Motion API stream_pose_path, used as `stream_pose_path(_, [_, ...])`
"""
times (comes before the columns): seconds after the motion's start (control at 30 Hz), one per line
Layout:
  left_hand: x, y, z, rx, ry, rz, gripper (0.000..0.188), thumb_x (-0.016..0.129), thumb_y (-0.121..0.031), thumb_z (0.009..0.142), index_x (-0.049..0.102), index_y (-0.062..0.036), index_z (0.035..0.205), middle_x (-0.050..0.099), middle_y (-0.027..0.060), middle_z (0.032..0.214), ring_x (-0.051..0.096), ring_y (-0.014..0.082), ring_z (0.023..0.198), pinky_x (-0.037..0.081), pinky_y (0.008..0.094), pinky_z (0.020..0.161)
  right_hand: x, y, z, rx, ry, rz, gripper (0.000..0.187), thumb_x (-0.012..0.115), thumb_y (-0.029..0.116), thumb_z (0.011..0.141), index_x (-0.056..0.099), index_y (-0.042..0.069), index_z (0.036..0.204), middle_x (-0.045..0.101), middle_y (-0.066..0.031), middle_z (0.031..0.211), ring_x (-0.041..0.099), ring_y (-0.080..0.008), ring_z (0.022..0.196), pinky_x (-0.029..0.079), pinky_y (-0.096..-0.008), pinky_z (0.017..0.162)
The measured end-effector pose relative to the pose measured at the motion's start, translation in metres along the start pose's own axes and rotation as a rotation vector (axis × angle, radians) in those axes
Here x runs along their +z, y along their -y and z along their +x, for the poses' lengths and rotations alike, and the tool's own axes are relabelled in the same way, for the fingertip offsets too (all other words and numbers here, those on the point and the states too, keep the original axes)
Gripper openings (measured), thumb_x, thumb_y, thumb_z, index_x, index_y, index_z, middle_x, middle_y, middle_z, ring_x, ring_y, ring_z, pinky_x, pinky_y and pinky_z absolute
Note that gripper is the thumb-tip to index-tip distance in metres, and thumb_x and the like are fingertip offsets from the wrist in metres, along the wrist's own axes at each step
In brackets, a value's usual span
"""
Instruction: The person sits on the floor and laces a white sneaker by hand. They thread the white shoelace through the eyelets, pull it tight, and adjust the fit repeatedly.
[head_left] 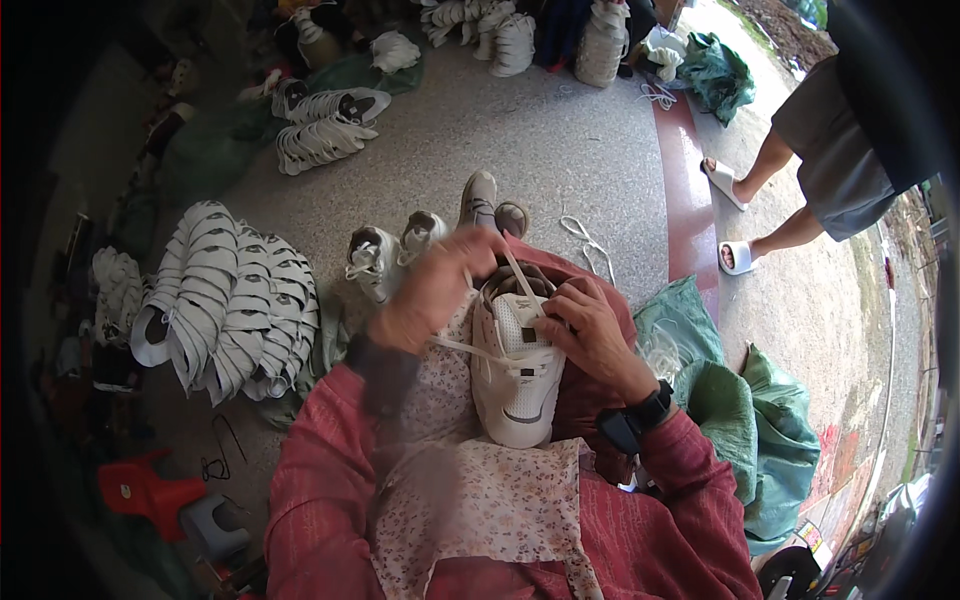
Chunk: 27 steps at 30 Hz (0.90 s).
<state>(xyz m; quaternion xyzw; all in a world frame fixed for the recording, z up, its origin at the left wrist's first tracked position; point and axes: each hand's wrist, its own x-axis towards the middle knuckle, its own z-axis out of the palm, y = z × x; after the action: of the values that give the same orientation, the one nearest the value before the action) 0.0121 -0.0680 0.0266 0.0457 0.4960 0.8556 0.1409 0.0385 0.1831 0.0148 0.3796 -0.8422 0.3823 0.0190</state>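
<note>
A white sneaker (520, 405) lies in my lap on a floral apron (510, 490), its toe toward me. My left hand (432, 290), smeared by motion, is raised beside the shoe's opening with its fingers closed on a white shoelace (520, 272) that stretches down to the upper. Another length of the lace crosses the shoe and hangs over its left side. My right hand (592, 325) grips the shoe's right side, fingers bent over the tongue and eyelet edge. Its fingertips partly cover the lacing.
Stacked white shoe uppers (235, 290) stand at left, with another pile (325, 130) farther off. Two laced sneakers (372, 262) sit just beyond my left hand. Green sacks (775, 430) lie at right. A red stool (145, 495) is lower left. A person in sandals (738, 257) stands at right.
</note>
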Motion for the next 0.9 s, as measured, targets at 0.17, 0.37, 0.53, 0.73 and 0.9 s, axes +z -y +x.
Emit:
stream_pose_path(0.17, [0.005,-0.037,-0.007,0.375,-0.102,0.783,0.026,0.056,-0.027,0.103,0.071,-0.0054,0.105,0.058,-0.0031,0.080,0.054,0.0068,0.080,0.044,0.0241,0.076,0.012,-0.003,0.003,-0.032,-0.110,0.020,0.016,0.063,0.015,0.093,0.060,0.003,0.083,0.052,-0.0087,0.080,0.050,-0.0279,0.083,0.041,-0.0389,0.080])
stream_pose_path(0.37, [-0.011,-0.035,-0.111,-0.411,-0.170,0.434,0.037,0.049,-0.036,0.106,0.068,-0.0044,0.102,0.058,0.0009,0.075,0.059,0.0091,0.074,0.050,0.0245,0.064,0.017,-0.004,-0.004,0.173,-0.140,0.185,0.017,0.060,0.015,0.097,0.061,0.004,0.083,0.054,-0.0087,0.080,0.052,-0.0250,0.086,0.043,-0.0362,0.081])
stream_pose_path(0.53, [-0.009,0.015,-0.148,-0.646,-0.011,-0.290,0.056,0.049,-0.044,0.104,0.044,-0.0032,0.142,0.058,0.0039,0.089,0.059,0.0123,0.075,0.049,0.0260,0.059,0.010,0.010,-0.010,0.352,-0.278,0.725,0.024,0.050,0.020,0.105,0.063,0.005,0.091,0.055,-0.0059,0.080,0.052,-0.0179,0.085,0.043,-0.0328,0.082])
stream_pose_path(0.73, [-0.014,0.021,-0.129,-0.194,-0.212,-0.551,0.033,0.054,-0.032,0.104,0.053,-0.0081,0.127,0.052,-0.0004,0.079,0.051,0.0097,0.060,0.043,0.0236,0.049,-0.032,-0.009,-0.061,0.479,-0.497,0.842,0.036,0.038,0.027,0.109,0.052,0.008,0.083,0.048,-0.0021,0.072,0.050,-0.0170,0.069,0.045,-0.0336,0.073])
stream_pose_path(0.9, [-0.038,-0.041,-0.140,0.141,-0.245,-0.318,0.017,0.054,-0.024,0.105,0.055,-0.0085,0.098,0.039,-0.0048,0.066,0.043,0.0067,0.049,0.041,0.0216,0.043,-0.103,-0.041,-0.131,0.239,-0.797,1.535,0.048,0.032,0.036,0.111,0.036,0.017,0.067,0.026,0.0052,0.056,0.025,-0.0108,0.049,0.027,-0.0283,0.049])
